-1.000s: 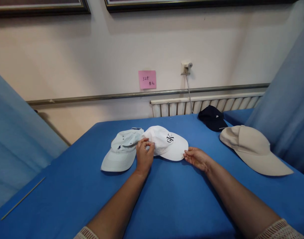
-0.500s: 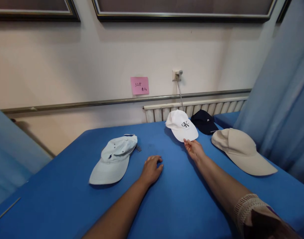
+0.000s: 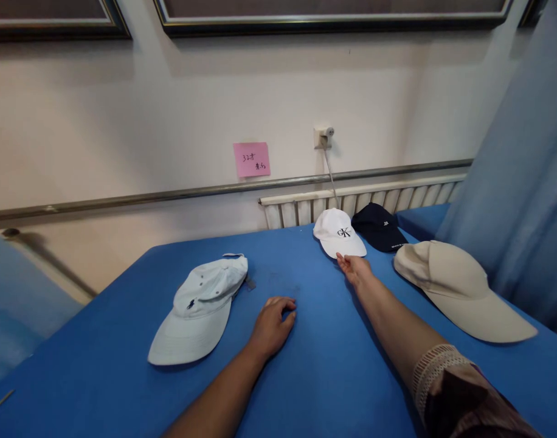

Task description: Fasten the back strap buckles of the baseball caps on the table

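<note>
At the far side of the blue-covered surface, a white baseball cap (image 3: 334, 230) with dark letters on its front lies with its brim toward me. My right hand (image 3: 354, 267) reaches to it, the fingertips pinching the brim's front edge. Nothing is in my left hand (image 3: 273, 325), which rests on the blue cover with loosely curled fingers and the thumb apart. To its left lies a pale blue baseball cap (image 3: 203, 310) with a small dark emblem. A navy cap (image 3: 377, 226) sits just right of the white one, and a beige cap (image 3: 461, 283) is beside my right forearm.
The blue cover (image 3: 333, 359) spreads up to a wall with a metal rail (image 3: 187, 193) and a radiator (image 3: 301, 210). A socket with a plugged cord (image 3: 323, 139) and a pink note (image 3: 252, 159) are above. Blue curtains (image 3: 501, 182) hang at both sides.
The white cap has shifted slightly back and right, its crown now lower, beside the navy cap. My right hand stays at its brim. The view has moved a little; my left hand remains on the cover.
</note>
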{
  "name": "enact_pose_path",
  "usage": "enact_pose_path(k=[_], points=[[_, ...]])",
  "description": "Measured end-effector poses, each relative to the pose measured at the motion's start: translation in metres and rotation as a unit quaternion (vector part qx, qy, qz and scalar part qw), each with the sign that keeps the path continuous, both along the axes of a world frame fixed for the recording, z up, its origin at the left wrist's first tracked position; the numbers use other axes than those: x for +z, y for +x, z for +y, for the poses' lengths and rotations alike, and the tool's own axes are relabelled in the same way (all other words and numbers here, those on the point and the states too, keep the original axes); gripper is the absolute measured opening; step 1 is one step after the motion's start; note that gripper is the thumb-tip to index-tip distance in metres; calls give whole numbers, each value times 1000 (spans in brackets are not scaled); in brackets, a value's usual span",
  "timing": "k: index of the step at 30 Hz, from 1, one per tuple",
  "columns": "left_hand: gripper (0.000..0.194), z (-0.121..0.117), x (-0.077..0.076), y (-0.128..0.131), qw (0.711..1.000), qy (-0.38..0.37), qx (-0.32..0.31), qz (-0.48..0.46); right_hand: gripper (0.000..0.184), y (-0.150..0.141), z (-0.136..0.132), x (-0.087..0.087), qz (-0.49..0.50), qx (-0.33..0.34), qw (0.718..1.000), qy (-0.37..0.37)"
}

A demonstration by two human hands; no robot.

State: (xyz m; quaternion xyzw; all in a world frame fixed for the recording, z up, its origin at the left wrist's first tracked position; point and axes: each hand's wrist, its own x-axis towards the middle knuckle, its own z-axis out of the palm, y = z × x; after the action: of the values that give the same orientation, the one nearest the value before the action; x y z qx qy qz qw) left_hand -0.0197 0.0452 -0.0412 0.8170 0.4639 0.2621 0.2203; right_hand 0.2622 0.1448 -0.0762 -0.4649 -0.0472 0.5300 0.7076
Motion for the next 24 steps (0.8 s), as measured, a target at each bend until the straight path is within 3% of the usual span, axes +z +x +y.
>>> enact_pose_path(k=[13,24], points=[[13,-1,1,-1,1000,-10,-3,-12,29,2,1,-11,-35,-7,999,-6],[12,-2,3,-1,1000,-9,-6,-3,28,4,-1,-7,-58,-15,998,-13]])
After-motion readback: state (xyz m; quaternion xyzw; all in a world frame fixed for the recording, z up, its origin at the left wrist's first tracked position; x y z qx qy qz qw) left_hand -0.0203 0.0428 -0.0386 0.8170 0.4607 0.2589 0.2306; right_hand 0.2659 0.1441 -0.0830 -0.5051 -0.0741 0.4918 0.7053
